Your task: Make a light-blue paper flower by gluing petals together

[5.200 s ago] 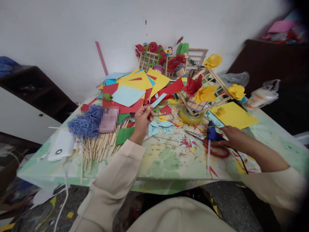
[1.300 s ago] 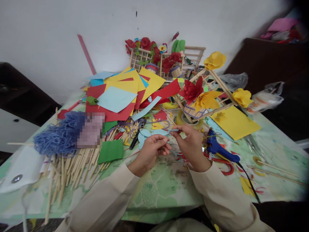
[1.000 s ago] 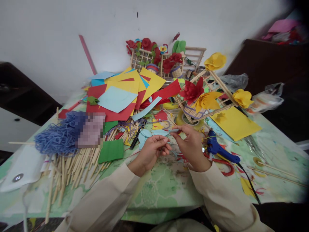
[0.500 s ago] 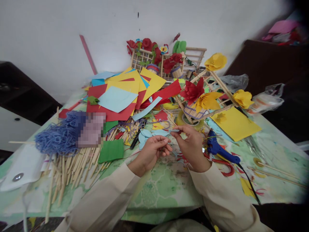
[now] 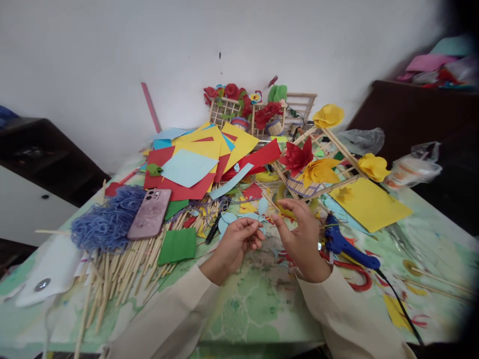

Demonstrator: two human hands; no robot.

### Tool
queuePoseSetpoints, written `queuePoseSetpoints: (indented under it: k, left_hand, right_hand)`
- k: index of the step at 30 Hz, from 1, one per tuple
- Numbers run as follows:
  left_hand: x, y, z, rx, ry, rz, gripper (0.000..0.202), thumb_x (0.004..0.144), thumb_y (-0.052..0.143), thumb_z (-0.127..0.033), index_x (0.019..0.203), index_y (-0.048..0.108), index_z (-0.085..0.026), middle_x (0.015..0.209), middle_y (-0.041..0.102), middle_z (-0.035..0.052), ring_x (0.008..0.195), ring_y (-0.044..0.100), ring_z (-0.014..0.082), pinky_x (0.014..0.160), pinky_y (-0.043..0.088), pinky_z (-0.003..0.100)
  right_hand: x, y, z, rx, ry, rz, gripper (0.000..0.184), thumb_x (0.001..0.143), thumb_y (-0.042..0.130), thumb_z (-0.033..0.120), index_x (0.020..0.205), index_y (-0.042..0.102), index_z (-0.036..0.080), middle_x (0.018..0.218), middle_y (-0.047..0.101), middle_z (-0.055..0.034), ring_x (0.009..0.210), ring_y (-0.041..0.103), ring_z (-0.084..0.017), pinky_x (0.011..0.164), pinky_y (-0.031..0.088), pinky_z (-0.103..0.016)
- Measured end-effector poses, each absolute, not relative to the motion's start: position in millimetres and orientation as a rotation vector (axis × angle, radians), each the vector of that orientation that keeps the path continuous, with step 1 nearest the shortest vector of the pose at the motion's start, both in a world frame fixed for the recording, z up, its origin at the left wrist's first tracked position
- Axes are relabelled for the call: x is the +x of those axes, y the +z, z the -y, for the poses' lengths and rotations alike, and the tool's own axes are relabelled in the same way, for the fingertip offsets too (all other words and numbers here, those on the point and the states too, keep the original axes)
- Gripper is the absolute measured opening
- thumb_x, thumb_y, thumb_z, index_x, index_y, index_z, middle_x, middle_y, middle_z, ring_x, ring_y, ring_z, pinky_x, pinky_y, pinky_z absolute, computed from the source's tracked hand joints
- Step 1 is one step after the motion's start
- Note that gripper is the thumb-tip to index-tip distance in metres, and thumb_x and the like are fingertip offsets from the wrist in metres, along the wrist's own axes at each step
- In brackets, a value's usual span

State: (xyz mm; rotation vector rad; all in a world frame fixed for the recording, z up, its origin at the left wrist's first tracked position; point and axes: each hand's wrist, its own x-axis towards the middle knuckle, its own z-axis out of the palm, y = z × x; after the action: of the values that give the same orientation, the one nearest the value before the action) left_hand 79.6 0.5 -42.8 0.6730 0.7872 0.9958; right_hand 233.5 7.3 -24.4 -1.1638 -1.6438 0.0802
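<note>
My left hand (image 5: 239, 240) is closed, thumb and forefinger pinched on a thin stem. A light blue paper petal (image 5: 263, 206) stands upright at the top of that stem. Just to the right, my right hand (image 5: 302, 238) is open, thumb and fingers apart, with nothing visible between them. More light blue paper petals (image 5: 227, 218) lie on the table behind my left hand, partly covered by it. A blue glue gun (image 5: 346, 245) and red-handled scissors (image 5: 361, 276) lie to the right of my right hand.
Wooden sticks (image 5: 123, 271), blue yarn (image 5: 105, 219), a pink phone (image 5: 150, 213) and a green crepe paper piece (image 5: 177, 246) cover the left. Coloured paper sheets (image 5: 189, 167) spread behind. A stick frame with paper flowers (image 5: 325, 172) stands back right. A bagged cup (image 5: 411, 169) sits beyond.
My right hand has let go of the light blue petal and opened, its fingers spreading away to the right. The petal now stands up above my left fingers. The camera view has tilted up slightly.
</note>
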Motion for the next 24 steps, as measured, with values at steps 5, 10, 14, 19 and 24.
queuePoseSetpoints:
  k: [5, 10, 14, 19, 24]
  left_hand:
    - [81.4, -42.3, -0.1, 0.767, 1.002, -0.835, 0.028, 0.070, 0.074, -0.035, 0.078, 0.060, -0.012, 0.060, 0.063, 0.0001, 0.045, 0.054, 0.0061, 0.045, 0.038, 0.016]
    - [82.8, -43.7, 1.0, 0.860, 0.954, -0.842, 0.027, 0.072, 0.072, -0.036, 0.076, 0.059, -0.012, 0.059, 0.063, 0.0005, 0.044, 0.052, 0.0055, 0.044, 0.036, 0.017]
    - [83.0, -46.7, 0.7, 0.861, 0.934, -0.844, 0.026, 0.073, 0.071, -0.035, 0.078, 0.060, -0.012, 0.059, 0.063, 0.0003, 0.043, 0.051, 0.0053, 0.043, 0.036, 0.017]
    - [82.7, -46.6, 0.3, 0.844, 0.934, -0.842, 0.026, 0.073, 0.071, -0.035, 0.078, 0.059, -0.012, 0.058, 0.063, 0.0001, 0.042, 0.050, 0.0048, 0.043, 0.036, 0.017]
    - [82.3, -45.7, 1.0, 0.846, 0.924, -0.838, 0.026, 0.074, 0.071, -0.035, 0.078, 0.059, -0.013, 0.058, 0.063, -0.0002, 0.042, 0.050, 0.0047, 0.043, 0.035, 0.017]
  right_hand:
    - [234.3, -25.6, -8.8, -1.177, 0.127, 1.680, 0.032, 0.080, 0.064, 0.030, 0.111, 0.061, 0.022, 0.101, 0.065, -0.0087, 0.095, 0.059, -0.023, 0.083, 0.048, -0.040]
    - [235.0, -25.9, -9.5, -1.161, 0.183, 1.706, 0.022, 0.081, 0.063, 0.028, 0.101, 0.065, 0.020, 0.084, 0.066, -0.0045, 0.080, 0.060, -0.020, 0.075, 0.048, -0.035]
    - [233.5, -25.3, -8.8, -1.197, 0.192, 1.692, 0.009, 0.078, 0.064, 0.024, 0.071, 0.062, 0.020, 0.068, 0.063, -0.0014, 0.068, 0.057, -0.017, 0.065, 0.045, -0.030]
    - [230.6, -25.7, -7.8, -1.271, 0.290, 1.629, 0.010, 0.076, 0.064, 0.026, 0.069, 0.062, 0.019, 0.065, 0.062, -0.0007, 0.064, 0.057, -0.016, 0.064, 0.044, -0.029]
    - [227.7, -26.2, -7.2, -1.303, 0.385, 1.526, 0.012, 0.075, 0.064, 0.029, 0.070, 0.063, 0.018, 0.064, 0.064, -0.0008, 0.059, 0.057, -0.015, 0.061, 0.046, -0.028]
